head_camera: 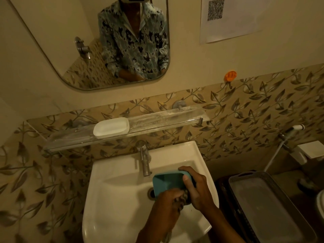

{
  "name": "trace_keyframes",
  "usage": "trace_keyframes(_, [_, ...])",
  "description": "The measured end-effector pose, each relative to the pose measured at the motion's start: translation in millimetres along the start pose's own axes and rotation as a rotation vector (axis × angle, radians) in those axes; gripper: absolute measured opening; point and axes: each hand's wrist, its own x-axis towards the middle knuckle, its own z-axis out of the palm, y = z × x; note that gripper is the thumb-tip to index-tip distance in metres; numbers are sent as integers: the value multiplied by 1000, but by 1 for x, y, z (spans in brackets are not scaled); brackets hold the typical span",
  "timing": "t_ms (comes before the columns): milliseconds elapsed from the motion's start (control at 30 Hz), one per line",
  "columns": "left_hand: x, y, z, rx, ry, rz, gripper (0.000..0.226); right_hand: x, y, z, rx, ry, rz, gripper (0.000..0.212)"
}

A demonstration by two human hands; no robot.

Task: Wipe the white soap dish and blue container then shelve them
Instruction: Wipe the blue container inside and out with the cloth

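Colour marks out the blue container [166, 181]: we see a teal, box-shaped plastic tub with rounded corners, tipped so its open mouth faces us, held in the air above the bowl of the white sink [105, 174], just in front of the tap [145, 160]. Our right hand [197, 188] grasps it from the right, thumb hooked over the near rim and fingers wrapped round the far side. Our left hand [167, 199] is clenched round a dark, patterned cloth [184, 196] and presses it against the container's lower right corner, so both hands meet there. The white soap dish [111, 128] is an oval, closed-looking piece lying flat on the left half of the glass shelf [163, 119], well apart from the hands. The shelf's right half is bare glass with a whitish film, bounded by a low front rail. Below the hands the sink bowl is open down to the drain [151, 193]. A grey tray [242, 178] stands just beside the sink's right edge, near our right forearm.
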Motion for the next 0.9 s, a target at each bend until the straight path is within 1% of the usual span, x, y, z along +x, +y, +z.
trace_keyframes(33, [1,-5,-3,32,9,0,23,1,1,-1,1,0,-1,35])
trace_keyframes(67, [4,-13,-5,60,41,-40,24,2,2,-2,6,-3,1,37])
trace_keyframes(100, [6,-21,-6,45,63,-120,35,4,2,-2,10,1,-3,38])
trace_keyframes(133, [9,-25,-7,120,89,-148,37,7,3,-3,14,8,-9,39])
trace_keyframes(167, [10,-22,-12,267,97,-102,37,9,2,-3,22,14,-19,39])
trace_keyframes(200, [11,-22,-16,344,123,-61,42,12,-1,-2,31,18,-35,39])
trace_keyframes(267, [10,-18,-18,421,203,40,51,16,-7,1,43,25,-75,39])
trace_keyframes(333, [9,-7,-12,445,271,46,47,22,-9,5,42,31,-85,38])
trace_keyframes(400, [9,5,-5,390,272,1,39,28,-10,7,36,33,-89,39])
trace_keyframes(433, [10,12,-3,354,283,29,34,31,-11,8,40,38,-98,39])
trace_keyframes(533, [13,27,-1,178,314,66,27,35,-15,10,82,100,-126,42])
trace_keyframes(600, [16,35,-4,41,314,28,25,38,-16,11,81,141,-138,43])
trace_keyframes(667, [19,44,-8,-165,284,-51,21,38,-15,10,36,138,-141,44])
trace_keyframes(700, [20,47,-10,-287,264,-130,19,36,-14,11,9,119,-142,46])
trace_keyframes(767, [25,48,-17,-587,224,-370,16,30,-13,14,-20,78,-150,51])
trace_keyframes(833, [31,42,-27,-1023,150,-595,18,22,-12,17,-2,75,-150,56])
trace_keyframes(900, [33,37,-37,-1447,67,-747,24,14,-13,19,6,90,-142,60])
